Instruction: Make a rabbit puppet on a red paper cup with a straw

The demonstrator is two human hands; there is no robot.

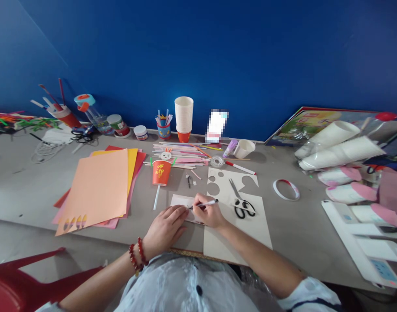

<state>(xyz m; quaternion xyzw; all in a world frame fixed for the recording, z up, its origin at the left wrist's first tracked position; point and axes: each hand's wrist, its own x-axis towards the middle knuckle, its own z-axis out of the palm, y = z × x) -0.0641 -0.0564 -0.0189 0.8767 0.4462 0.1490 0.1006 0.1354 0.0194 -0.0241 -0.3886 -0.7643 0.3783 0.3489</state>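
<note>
My right hand (211, 213) is closed round a thin pen (205, 203), its tip down on a small white paper piece (182, 201). My left hand (167, 227) lies flat on the same piece with fingers stretched out, pinning it to the table; a red bead bracelet circles that wrist. Just right of my right hand lie black-handled scissors (242, 203) on a large white card (253, 221) with round holes cut from it. An orange paper cup (161, 172) on a white stick stands upside down just beyond my hands.
Coloured paper sheets (99, 188) are stacked at left. Straws and sticks (182, 152), a tape roll (217, 161), a red-capped marker (240, 167), a white cup stack (183, 116) and paint pots sit at the back. Sleeves of paper cups (339, 151) fill the right. A red chair (29, 277) stands near left.
</note>
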